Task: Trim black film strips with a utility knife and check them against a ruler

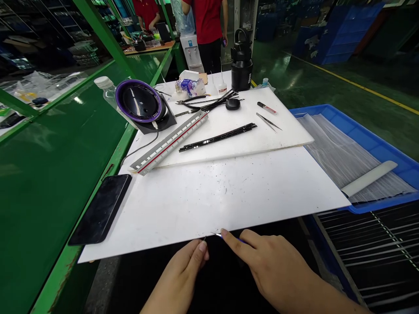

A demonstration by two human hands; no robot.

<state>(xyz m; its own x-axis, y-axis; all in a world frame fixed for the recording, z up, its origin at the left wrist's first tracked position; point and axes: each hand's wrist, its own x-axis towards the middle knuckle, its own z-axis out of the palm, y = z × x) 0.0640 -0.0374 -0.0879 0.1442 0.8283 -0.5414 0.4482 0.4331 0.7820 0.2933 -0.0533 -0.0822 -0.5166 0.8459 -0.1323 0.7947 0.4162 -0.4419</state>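
Observation:
At the front edge of the white board [209, 196], my left hand [185, 270] is closed in a pinch. A tiny dark piece [205, 238] sticks out between its thumb and forefinger, too small to name. Just to the right, my right hand [268, 261] grips a slim pointed tool [216, 234] with a silver tip and a blue handle. Its forefinger lies along the tool, and the tip points left toward the pinched piece, a small gap apart. The palm hides most of the handle.
Behind lies a white foam slab [278, 131] carrying black strips [218, 137], tweezers [269, 122], a scale ruler [170, 143] and a black case [232, 104]. A round fan [140, 102], a phone [101, 209] and a black bottle [242, 65] stand around. A blue crate [406, 159] sits right.

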